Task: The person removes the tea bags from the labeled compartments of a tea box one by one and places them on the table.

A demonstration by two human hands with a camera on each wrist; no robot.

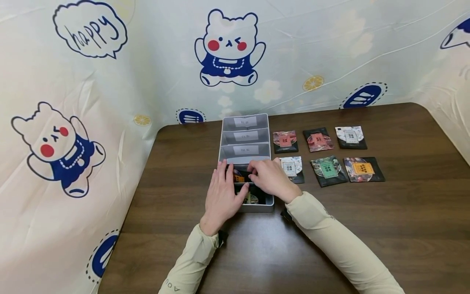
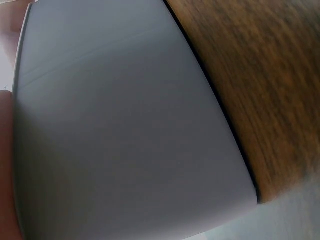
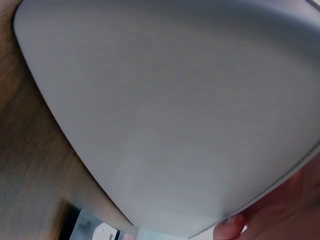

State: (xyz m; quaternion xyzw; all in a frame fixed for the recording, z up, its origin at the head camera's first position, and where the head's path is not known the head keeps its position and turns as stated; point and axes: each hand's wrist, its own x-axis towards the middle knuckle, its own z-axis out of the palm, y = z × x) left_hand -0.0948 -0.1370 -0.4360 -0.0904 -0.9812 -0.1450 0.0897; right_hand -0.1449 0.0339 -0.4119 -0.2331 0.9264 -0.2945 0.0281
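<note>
A long grey divided box (image 1: 256, 208) stands on the table, seen from above in the head view. Its front compartments contain dark packets, among them an orange-labelled packet (image 1: 239, 177) and, nearer the person, a yellow-green packet (image 1: 251, 198). The left hand (image 1: 225, 194) lies along the left rim with fingers extended and the thumb reaching over the front compartment. From the right side, the right hand (image 1: 273, 178) reaches in with curled fingers and pinches the orange-labelled packet, its fingertips partly hidden inside. Both wrist views mostly face the box's outer walls (image 2: 115, 120).
Right of the box, several flat packets lie in two rows, including a green-labelled packet (image 1: 328, 170), an orange-labelled one (image 1: 364, 169) and a white one (image 1: 351, 137). One white packet (image 1: 291, 168) is partly behind the right hand. A printed curtain (image 1: 158, 61) borders the wooden table (image 1: 176, 163).
</note>
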